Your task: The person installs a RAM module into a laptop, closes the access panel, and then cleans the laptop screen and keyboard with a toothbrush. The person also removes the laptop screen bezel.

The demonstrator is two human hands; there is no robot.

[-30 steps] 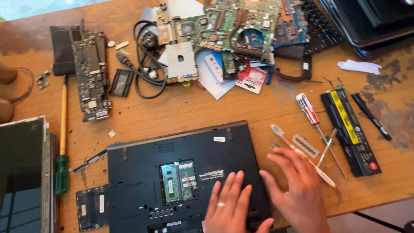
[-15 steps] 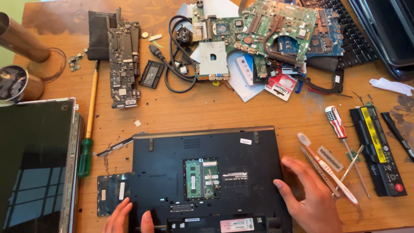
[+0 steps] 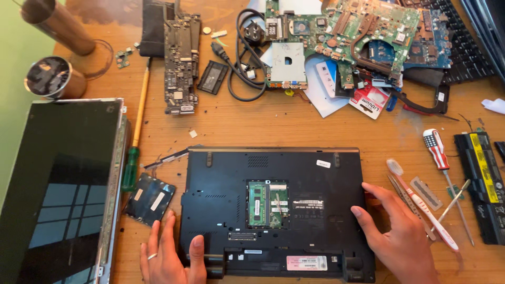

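The left hand (image 3: pixel 171 257), fingers spread and grasping nothing, rests flat at the near-left corner of an upturned black laptop base (image 3: pixel 273 205) in the middle of the wooden table (image 3: pixel 252 126); its memory bay (image 3: pixel 268 204) lies uncovered, while the right hand (image 3: pixel 400 231), likewise unclenched, presses the right edge beside a toothbrush (image 3: pixel 421 205). Judged a steadying step.

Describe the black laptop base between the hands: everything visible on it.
The black laptop base lies upside down and flat on the wooden table, long edge toward the person. It looks like matte plastic with vent slots, screw holes and a few small stickers. An open bay in the middle shows green memory modules. The left hand touches its near left corner, thumb on the casing; the right hand rests on its right edge. A small black cover panel lies just left of it.
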